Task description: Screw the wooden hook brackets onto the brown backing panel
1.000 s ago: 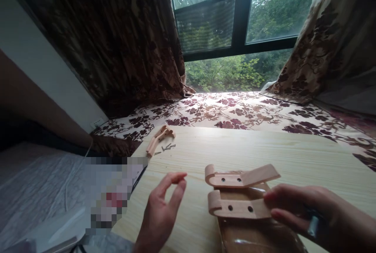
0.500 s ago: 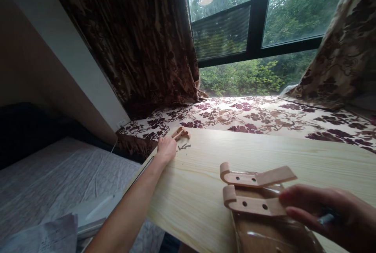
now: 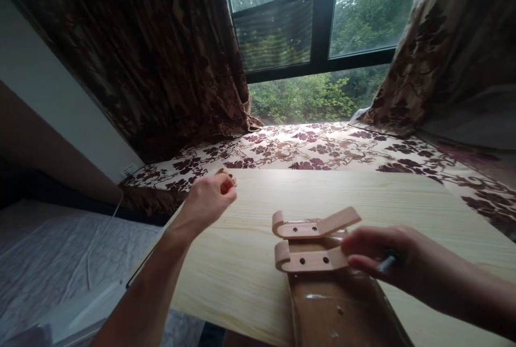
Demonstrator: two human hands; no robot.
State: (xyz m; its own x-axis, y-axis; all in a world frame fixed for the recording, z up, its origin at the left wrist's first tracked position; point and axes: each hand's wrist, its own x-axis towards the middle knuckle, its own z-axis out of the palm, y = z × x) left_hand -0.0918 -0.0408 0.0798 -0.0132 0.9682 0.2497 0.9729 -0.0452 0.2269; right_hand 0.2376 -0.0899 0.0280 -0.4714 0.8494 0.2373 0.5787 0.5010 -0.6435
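My right hand [image 3: 379, 250] pinches the flat end of the nearer wooden hook [image 3: 310, 261], whose two holes look empty. A metal-tipped tool, perhaps a screwdriver [image 3: 387, 262], is tucked in the same palm. Just behind lies a second wooden hook [image 3: 302, 229] with screw heads showing in its holes. Both hooks rest across a brown wooden board [image 3: 322, 304] partly covered in clear plastic. Over the table's far left corner, my left hand [image 3: 212, 199] is closed with thumb and fingers together; anything in it is too small to see. Another wooden hook [image 3: 226, 173] shows partly behind it.
The pale wooden table [image 3: 229, 266] carries the board and hooks. Beyond it, a flowered window seat [image 3: 290, 145] runs below the window [image 3: 322, 19], with patterned curtains either side. A bed [image 3: 72, 239] with a cable lies at left.
My left hand has lifted off the tabletop near the loose screws and come nearer, fingers pinched. The view has shifted right. My right hand keeps hold of the nearer hook.
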